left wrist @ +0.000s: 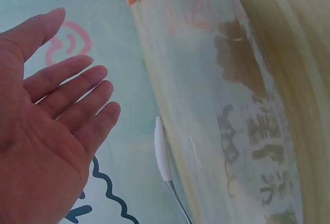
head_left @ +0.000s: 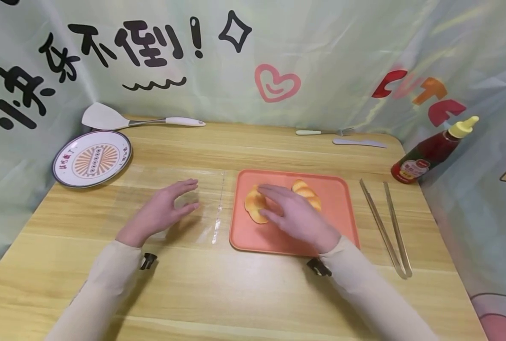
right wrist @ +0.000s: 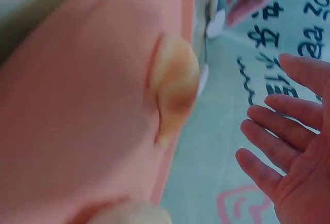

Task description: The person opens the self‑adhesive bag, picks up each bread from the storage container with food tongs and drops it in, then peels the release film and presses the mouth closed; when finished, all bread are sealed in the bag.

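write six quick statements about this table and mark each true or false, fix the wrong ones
1. Two bread pieces lie on the pink tray. True.
2. The right hand grips the metal tongs. False: it holds nothing; the tongs lie on the table, right of the tray.
3. The left hand holds nothing. True.
4. The plate is right of the tray. False: it is left of it.
5. The sauce bottle has a yellow cap. True.
6. The spatula has a black handle. False: the handle is pale.

Booth-like setup, printed sheeting (head_left: 342, 57) around table (head_left: 236, 298)
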Tool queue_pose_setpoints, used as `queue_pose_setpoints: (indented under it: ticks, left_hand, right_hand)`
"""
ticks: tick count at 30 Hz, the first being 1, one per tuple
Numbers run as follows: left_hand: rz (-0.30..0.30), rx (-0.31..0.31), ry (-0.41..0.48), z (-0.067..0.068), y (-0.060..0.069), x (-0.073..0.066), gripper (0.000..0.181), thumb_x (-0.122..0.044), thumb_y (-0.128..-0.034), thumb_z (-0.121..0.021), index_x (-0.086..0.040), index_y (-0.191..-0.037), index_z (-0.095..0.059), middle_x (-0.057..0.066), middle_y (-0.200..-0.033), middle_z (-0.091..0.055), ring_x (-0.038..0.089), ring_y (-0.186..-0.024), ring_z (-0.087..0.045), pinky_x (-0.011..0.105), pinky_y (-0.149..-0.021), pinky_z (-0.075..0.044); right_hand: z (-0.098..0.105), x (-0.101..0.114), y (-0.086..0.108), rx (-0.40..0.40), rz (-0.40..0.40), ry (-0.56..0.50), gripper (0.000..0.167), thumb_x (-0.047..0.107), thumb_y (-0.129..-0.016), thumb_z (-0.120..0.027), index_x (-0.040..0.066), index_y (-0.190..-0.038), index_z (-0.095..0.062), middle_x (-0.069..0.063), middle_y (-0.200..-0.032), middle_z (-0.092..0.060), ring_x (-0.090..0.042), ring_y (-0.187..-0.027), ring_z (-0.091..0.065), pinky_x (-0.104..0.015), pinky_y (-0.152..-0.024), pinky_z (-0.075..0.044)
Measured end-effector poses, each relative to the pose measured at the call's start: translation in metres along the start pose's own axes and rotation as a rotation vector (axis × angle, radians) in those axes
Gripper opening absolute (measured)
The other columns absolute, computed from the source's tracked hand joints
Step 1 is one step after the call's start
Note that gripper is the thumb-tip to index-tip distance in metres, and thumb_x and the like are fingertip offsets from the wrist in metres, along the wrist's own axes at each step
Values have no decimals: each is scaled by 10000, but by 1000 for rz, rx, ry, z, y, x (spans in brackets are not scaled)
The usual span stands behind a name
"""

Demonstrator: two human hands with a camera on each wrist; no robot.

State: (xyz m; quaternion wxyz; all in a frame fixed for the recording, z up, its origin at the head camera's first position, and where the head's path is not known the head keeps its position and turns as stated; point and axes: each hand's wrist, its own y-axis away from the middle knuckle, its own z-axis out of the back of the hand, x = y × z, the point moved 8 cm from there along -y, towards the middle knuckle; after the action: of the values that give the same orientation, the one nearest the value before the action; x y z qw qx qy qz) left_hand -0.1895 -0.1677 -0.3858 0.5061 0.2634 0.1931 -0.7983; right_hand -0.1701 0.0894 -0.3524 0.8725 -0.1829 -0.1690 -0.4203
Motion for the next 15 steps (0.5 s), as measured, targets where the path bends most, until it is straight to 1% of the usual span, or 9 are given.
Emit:
queue_pose_setpoints:
  ticks: [6, 10, 15]
  left_hand:
    - [18, 25, -33, -5, -2, 2, 546, -261, -929, -713, 6, -1373, -541, 155, -1480, -443, 388, -1339, -404, 543, -1105, -310]
    - [27, 45, -40, -9, -5, 3, 590, -284, -914, -729, -17, -1398, -523, 139, -1471, -459, 378, -1329, -422, 536, -1102, -320]
    - [19, 83, -71, -14, -10, 2, 621, -292, -899, -743, 0, -1397, -516, 167, -1456, -467, 385, -1320, -432, 535, -1104, -315]
  right_hand:
    - [-23, 24, -20, 61, 100, 26, 492, 267, -948, -676, 32, -1366, -566, -100, -1378, -559, -291, -1313, -465, -404, -1126, -321]
    - [-36, 33, -31, 107, 130, 49, 498, 280, -952, -667, 27, -1368, -561, -104, -1383, -554, -280, -1309, -470, -434, -1142, -286]
    - [-55, 44, -40, 175, 176, 88, 486, 310, -970, -637, 8, -1346, -576, -120, -1390, -547, -255, -1314, -468, -467, -1151, -258]
